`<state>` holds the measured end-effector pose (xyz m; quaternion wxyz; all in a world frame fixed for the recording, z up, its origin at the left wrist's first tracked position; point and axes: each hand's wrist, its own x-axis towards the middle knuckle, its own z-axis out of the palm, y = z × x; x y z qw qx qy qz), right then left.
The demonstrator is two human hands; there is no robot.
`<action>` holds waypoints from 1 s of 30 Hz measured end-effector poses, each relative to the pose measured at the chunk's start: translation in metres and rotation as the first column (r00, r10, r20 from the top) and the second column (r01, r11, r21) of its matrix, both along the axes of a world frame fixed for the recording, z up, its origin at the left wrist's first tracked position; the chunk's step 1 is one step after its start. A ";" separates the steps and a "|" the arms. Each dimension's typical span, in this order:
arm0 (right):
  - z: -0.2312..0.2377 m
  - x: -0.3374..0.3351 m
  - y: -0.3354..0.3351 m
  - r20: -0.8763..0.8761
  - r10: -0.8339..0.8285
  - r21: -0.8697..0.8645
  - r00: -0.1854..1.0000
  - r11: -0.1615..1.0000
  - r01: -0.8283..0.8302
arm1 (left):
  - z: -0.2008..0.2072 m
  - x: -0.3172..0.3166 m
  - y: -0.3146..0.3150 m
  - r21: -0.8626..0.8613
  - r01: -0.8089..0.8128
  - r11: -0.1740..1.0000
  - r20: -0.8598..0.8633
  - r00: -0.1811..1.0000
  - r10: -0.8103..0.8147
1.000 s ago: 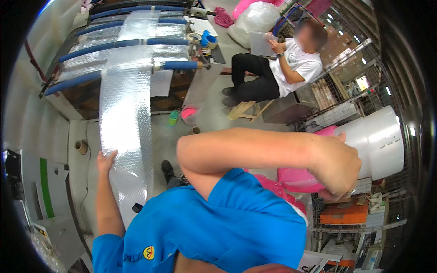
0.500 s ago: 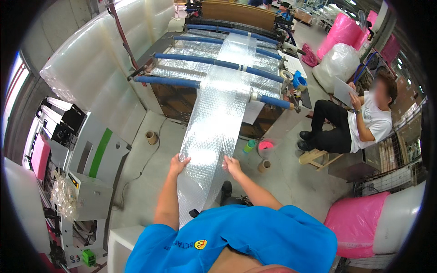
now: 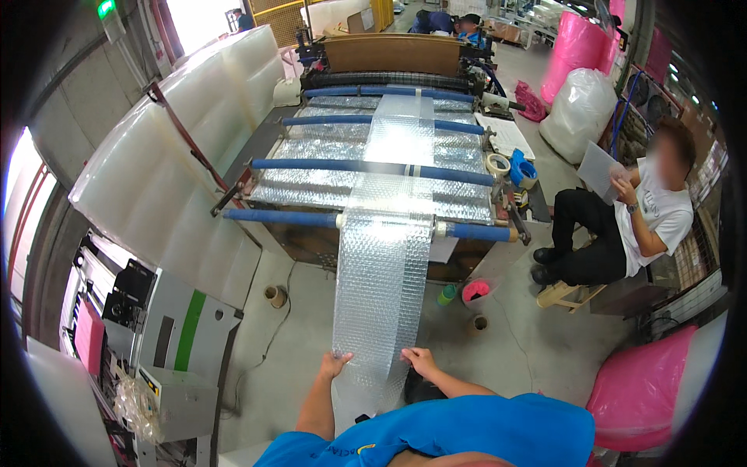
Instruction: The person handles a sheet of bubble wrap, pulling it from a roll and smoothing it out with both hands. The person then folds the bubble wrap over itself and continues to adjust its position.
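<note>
A long strip of clear bubble wrap (image 3: 377,280) runs down from the rollers of a machine toward my body. My left hand (image 3: 335,364) pinches its left edge, with the thumb lying on top. On the opposite edge, my right hand (image 3: 420,361) grips the wrap between thumb and fingers. Between my hands the strip is spread nearly flat, and its lower end passes down in front of my blue shirt. Higher up, the strip passes over a blue roller (image 3: 288,218) at the machine's front.
A seated person (image 3: 638,210) holds papers at the right. Tape rolls (image 3: 523,171) lie on the machine's right side. A pink-lined bin (image 3: 476,291), a green container (image 3: 447,294) and cardboard tubes (image 3: 275,296) stand on the floor. A grey machine (image 3: 167,342) is at left, wrapped rolls (image 3: 179,156) behind it.
The view has tilted up, showing more of the machine's far end. My hands sit lower in the picture, both still gripping the wrap, which hangs straighter and less twisted.
</note>
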<state>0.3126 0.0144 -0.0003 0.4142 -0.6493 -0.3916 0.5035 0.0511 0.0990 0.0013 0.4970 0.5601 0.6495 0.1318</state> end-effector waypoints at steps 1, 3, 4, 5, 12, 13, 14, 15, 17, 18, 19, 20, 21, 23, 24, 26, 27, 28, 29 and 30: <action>0.000 0.003 0.009 -0.010 -0.028 0.019 1.000 0.999 0.028 | -0.005 0.004 0.013 0.033 0.000 0.999 -0.063 0.998 0.002; 0.003 0.012 0.029 0.041 -0.056 0.045 0.998 0.998 0.054 | -0.026 0.013 0.034 0.085 0.005 0.996 -0.187 0.982 0.011; 0.005 0.019 0.040 0.040 -0.054 0.036 0.998 0.998 0.053 | -0.022 0.018 0.042 0.044 0.022 0.999 -0.122 0.992 -0.017; 0.005 0.026 0.050 0.038 -0.053 0.025 0.998 0.998 0.052 | -0.019 0.022 0.058 0.003 0.042 0.999 -0.056 0.998 -0.042; 0.017 0.045 0.118 -0.072 -0.164 0.172 0.984 0.970 0.174 | -0.002 0.054 0.130 0.195 0.001 0.981 0.073 0.997 -0.016; 0.026 0.049 0.127 -0.121 -0.187 0.178 0.975 0.962 0.207 | 0.010 0.062 0.138 0.200 0.001 0.980 0.087 0.996 -0.019; 0.036 0.053 0.136 -0.171 -0.208 0.182 0.963 0.954 0.238 | 0.022 0.069 0.147 0.205 0.001 0.979 0.100 0.995 -0.022; 0.047 0.055 0.143 -0.154 -0.212 0.184 0.965 0.953 0.239 | 0.037 0.077 0.153 0.212 -0.004 0.977 0.116 0.993 -0.021; 0.070 0.054 0.153 -0.261 -0.229 0.199 0.938 0.938 0.284 | 0.055 0.083 0.160 0.265 -0.081 0.961 0.199 0.980 0.028; 0.082 0.054 0.157 -0.315 -0.235 0.207 0.920 0.928 0.308 | 0.066 0.085 0.162 0.293 -0.119 0.949 0.241 0.969 0.048; 0.089 0.058 0.161 -0.306 -0.229 0.246 0.924 0.919 0.309 | 0.081 0.088 0.161 0.286 -0.114 0.952 0.236 0.971 0.045; 0.096 0.063 0.163 -0.297 -0.222 0.284 0.929 0.908 0.308 | 0.098 0.089 0.157 0.278 -0.110 0.954 0.231 0.972 0.044; 0.102 0.063 0.162 -0.288 -0.205 0.323 0.935 0.898 0.297 | 0.108 0.087 0.151 0.273 -0.116 0.955 0.226 0.973 0.053; 0.122 0.048 0.145 -0.293 -0.266 0.335 0.918 0.871 0.359 | 0.090 0.073 0.128 0.159 -0.054 0.986 0.271 0.963 0.010; 0.129 0.040 0.137 -0.299 -0.293 0.345 0.908 0.854 0.389 | 0.077 0.066 0.115 0.108 -0.022 0.994 0.295 0.956 -0.011; 0.118 0.023 0.113 -0.124 -0.283 0.468 0.951 0.828 0.308 | 0.057 0.062 0.092 0.046 -0.030 0.999 0.122 0.992 0.024; 0.106 0.013 0.100 0.043 -0.276 0.528 0.960 0.822 0.213 | 0.039 0.056 0.082 0.087 -0.018 0.996 0.159 0.987 0.004; 0.092 0.005 0.085 0.213 -0.278 0.569 0.937 0.814 0.113 | 0.016 0.052 0.073 0.124 -0.002 0.992 0.196 0.980 -0.023; 0.072 0.003 0.069 0.213 -0.203 0.481 0.956 0.873 0.079 | 0.003 0.051 0.063 0.156 0.024 0.988 0.236 0.970 -0.061; 0.049 0.005 0.057 0.205 -0.140 0.391 0.969 0.919 0.050 | 0.005 0.052 0.056 0.155 0.051 0.987 0.260 0.961 -0.090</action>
